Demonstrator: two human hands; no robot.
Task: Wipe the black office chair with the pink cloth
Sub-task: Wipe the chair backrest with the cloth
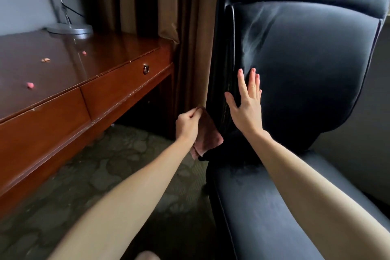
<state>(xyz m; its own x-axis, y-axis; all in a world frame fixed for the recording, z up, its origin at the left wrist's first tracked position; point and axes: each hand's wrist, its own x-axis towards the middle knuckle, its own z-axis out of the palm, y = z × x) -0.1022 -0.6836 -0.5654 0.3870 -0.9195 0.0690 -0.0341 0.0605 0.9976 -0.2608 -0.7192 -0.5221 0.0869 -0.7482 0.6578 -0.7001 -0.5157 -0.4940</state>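
The black office chair [306,82] is filling the right half of the view, with its padded backrest standing upright and its seat running toward the camera. On the left the wooden desk [69,82] is standing, and between the desk corner and the chair's side the brown curtain [185,27] is hanging down to the patterned carpet [101,171]. This gap is narrow (only the lower part near the floor is giving some free room), so I judge that the arm must be working close along the chair's edge. The right hand [247,101] is lying flat on the front of the backrest with the fingers spread; probably it is steadying the chair so that it is not turning or rolling under pressure from the other side. The left hand [188,124] is pinching the upper edge of the pink cloth [207,135] between thumb and fingertips, and the cloth is hanging down just beside the dark side edge of the backrest, touching it or nearly so near the lower corner. It seems the side edge and its seam are the part being wiped now, and the way downward along it looks open. On the desk a lamp base [69,28] is resting far back, and some small pink crumbs [30,85] are lying on the top, well apart from the hands.
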